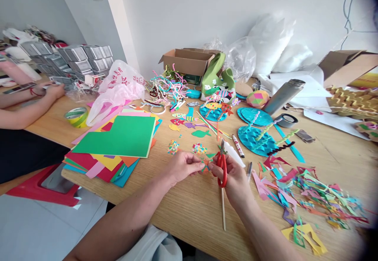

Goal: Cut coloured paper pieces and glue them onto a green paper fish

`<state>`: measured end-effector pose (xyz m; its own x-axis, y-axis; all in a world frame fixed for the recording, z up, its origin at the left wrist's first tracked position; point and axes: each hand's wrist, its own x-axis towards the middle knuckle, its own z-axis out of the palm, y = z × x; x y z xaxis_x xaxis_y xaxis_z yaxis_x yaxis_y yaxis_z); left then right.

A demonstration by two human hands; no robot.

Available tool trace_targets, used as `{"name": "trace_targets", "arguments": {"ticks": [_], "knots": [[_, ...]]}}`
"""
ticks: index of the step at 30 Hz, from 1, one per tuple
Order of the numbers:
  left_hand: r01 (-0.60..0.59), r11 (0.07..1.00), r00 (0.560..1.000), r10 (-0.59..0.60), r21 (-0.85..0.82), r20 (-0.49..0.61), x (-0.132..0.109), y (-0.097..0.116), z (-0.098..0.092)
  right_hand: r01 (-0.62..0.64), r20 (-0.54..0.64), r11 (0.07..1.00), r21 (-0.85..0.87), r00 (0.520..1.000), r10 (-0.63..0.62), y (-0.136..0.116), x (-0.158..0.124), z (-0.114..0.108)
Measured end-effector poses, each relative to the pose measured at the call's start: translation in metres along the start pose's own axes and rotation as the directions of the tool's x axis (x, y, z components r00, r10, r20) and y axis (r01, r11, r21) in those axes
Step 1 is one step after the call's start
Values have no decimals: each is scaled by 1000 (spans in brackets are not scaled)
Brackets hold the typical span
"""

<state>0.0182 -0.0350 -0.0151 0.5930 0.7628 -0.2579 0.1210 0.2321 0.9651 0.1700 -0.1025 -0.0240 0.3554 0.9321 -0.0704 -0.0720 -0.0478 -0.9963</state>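
Observation:
My left hand (183, 165) pinches a small orange paper cut-out (206, 164) just above the wooden table (189, 210). My right hand (233, 178) meets it from the right, fingers curled through the red handles of a pair of scissors (222, 165), and a thin wooden stick (223, 210) runs down from under that hand. A white glue bottle (234, 154) lies right behind the scissors. Small paper fish (177, 122) and two patches of confetti (173, 147) lie just beyond my hands.
A stack of coloured paper sheets (118, 139) lies at left, blue paper plates (254, 139) and paper scraps (313, 194) at right. Another person's arms (26, 107) rest at the far left near a tape roll (76, 116). Cardboard boxes (186, 61), bags and a steel flask (283, 95) stand behind.

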Motion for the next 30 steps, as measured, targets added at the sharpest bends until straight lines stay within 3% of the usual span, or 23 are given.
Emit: {"name": "trace_targets", "arguments": {"ticks": [4,13,17,21,24,26,28,30], "knots": [[-4,1000,1000,3,13,28,1,-2,-1,-9,17,1000,-3,1000,9,-2,-1,1],[20,999,1000,-21,-36,-22,1,1,0,-9,-1,1000,6,1000,9,-2,0,1],[11,999,999,-13,-38,-49,3,2,-5,15,-103,999,39,995,-11,-4,0,0],[71,996,994,-76,63,80,2,1,-13,111,-262,990,87,961,-84,-6,2,-1],[102,960,967,-157,262,201,-1,1,-19,138,-303,985,107,948,-100,-6,3,-1],[71,908,981,-138,412,136,-2,0,-21,131,-308,986,108,947,-92,-6,4,0],[14,836,1000,-8,549,-14,-1,0,-23,135,-312,986,93,945,-100,-5,4,0],[-37,758,979,157,651,-128,2,-1,-24,152,-318,985,82,941,-119,-4,4,-1]]}}
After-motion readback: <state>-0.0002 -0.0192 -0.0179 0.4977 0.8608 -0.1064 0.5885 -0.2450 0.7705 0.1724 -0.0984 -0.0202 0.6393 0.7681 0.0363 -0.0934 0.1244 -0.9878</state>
